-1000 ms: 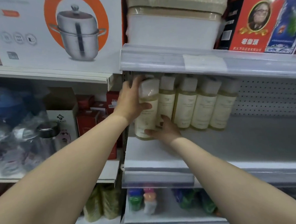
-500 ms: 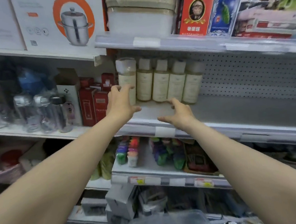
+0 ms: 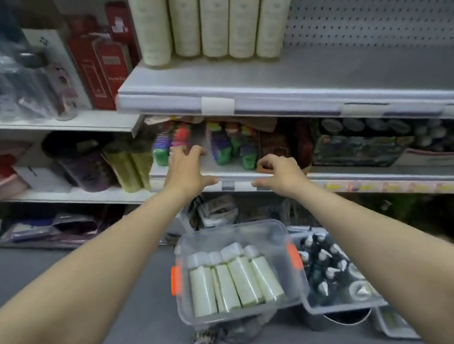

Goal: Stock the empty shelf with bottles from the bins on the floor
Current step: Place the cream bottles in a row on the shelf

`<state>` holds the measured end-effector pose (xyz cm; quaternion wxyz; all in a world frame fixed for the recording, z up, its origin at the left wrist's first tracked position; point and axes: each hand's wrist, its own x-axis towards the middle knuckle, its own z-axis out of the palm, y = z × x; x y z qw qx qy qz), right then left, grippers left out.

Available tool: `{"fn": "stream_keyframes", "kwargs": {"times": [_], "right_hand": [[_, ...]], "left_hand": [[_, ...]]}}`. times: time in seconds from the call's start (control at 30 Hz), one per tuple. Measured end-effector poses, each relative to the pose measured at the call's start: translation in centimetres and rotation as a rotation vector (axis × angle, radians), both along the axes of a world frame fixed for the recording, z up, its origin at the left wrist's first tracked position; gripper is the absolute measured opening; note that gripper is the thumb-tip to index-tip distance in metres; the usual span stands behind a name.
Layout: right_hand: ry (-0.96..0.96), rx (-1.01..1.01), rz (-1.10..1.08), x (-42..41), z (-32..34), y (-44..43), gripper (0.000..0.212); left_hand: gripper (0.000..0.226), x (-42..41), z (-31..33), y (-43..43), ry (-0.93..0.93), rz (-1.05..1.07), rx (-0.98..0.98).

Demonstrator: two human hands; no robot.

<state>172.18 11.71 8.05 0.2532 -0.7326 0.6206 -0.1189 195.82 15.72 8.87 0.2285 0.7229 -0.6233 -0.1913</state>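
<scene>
As the left hand (image 3: 185,170) and right hand (image 3: 281,176) are dropping below the shelf (image 3: 321,71), empty and loose, five bottles (image 3: 214,26) are standing there at top centre. Spare bottles (image 3: 233,282) are lying in the clear bin (image 3: 225,228) on the grey floor (image 3: 132,264).

Five cream bottles (image 3: 214,23) stand upright in a touching row at the rear left of the grey shelf (image 3: 322,79); the rest of the shelf surface is bare. The left hand (image 3: 187,170) and right hand (image 3: 281,175) reach forward, level with the front edge of the lower shelf (image 3: 387,181). Both hold nothing, and the fingers (image 3: 199,151) are loosely spread. On the floor (image 3: 121,293), a clear bin (image 3: 225,228) with orange latches holds four cream bottles lying side by side (image 3: 233,282). A second bin (image 3: 344,306), touching its right side, holds dark bottles (image 3: 322,268).
</scene>
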Motion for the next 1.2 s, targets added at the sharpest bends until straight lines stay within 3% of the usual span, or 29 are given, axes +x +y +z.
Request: {"fn": "stream_keyframes", "kwargs": {"times": [0.47,0.73,1.0,1.2], "right_hand": [[0.039,0.47,-0.312,-7.9,-19.3,2.7,0.057],[0.017,0.441,-0.495,-9.4,-26.5,2.6,0.043],[-0.081,0.382,-0.649,-9.9,-30.0,1.8,0.025],[-0.135,0.349,-0.731,-9.9,-30.9,1.4,0.017]], "left_hand": [[0.074,-4.8,-21.8,-2.5,0.076,-0.15,0.517],[0.089,-5.7,-32.9,-2.5,0.201,-0.025,0.829],[0.083,-6.7,-38.2,-4.5,0.23,0.136,0.892],[0.095,-8.0,-40.5,-5.0,0.237,0.284,0.878]]}}
